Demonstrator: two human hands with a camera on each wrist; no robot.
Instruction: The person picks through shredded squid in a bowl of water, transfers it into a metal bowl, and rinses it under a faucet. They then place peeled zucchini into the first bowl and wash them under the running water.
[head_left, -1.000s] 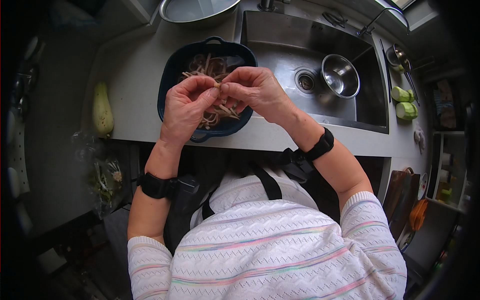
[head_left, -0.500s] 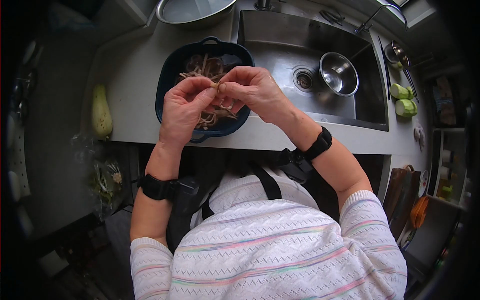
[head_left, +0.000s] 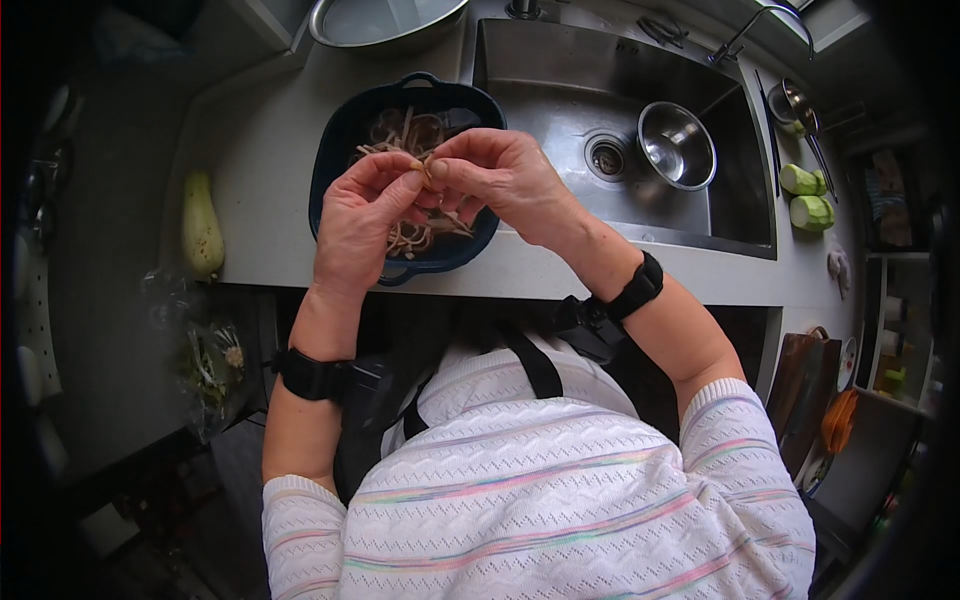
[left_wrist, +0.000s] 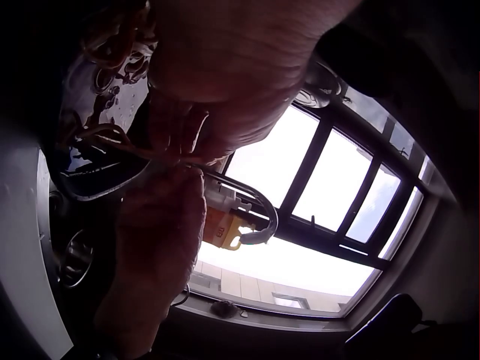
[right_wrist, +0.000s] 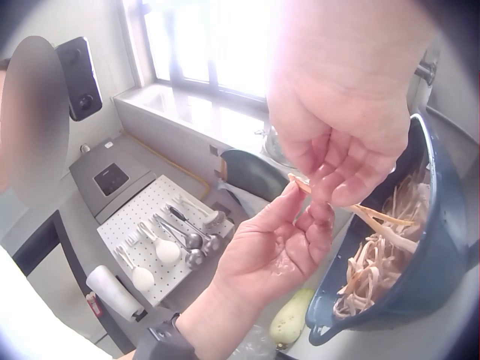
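A dark blue two-handled basin holds a tangle of long, thin, pale brown strips, with wet gloss around them. Over it my two hands meet, fingertip to fingertip. My left hand pinches one end of a thin tan strip between thumb and forefinger. Close beside it, my right hand pinches the same strip with thumb and forefinger. In the right wrist view the strip runs on past the right fingers and hangs down toward the basin. The other fingers of both hands are curled loosely beneath.
To the right is a steel sink with a metal bowl inside. A pale green squash lies on the counter's left; peeled green pieces sit right of the sink. A large metal basin stands behind.
Both hands keep their pinch over the basin, with the fingertips shifting slightly on the strip. The whole head view has drifted a little.
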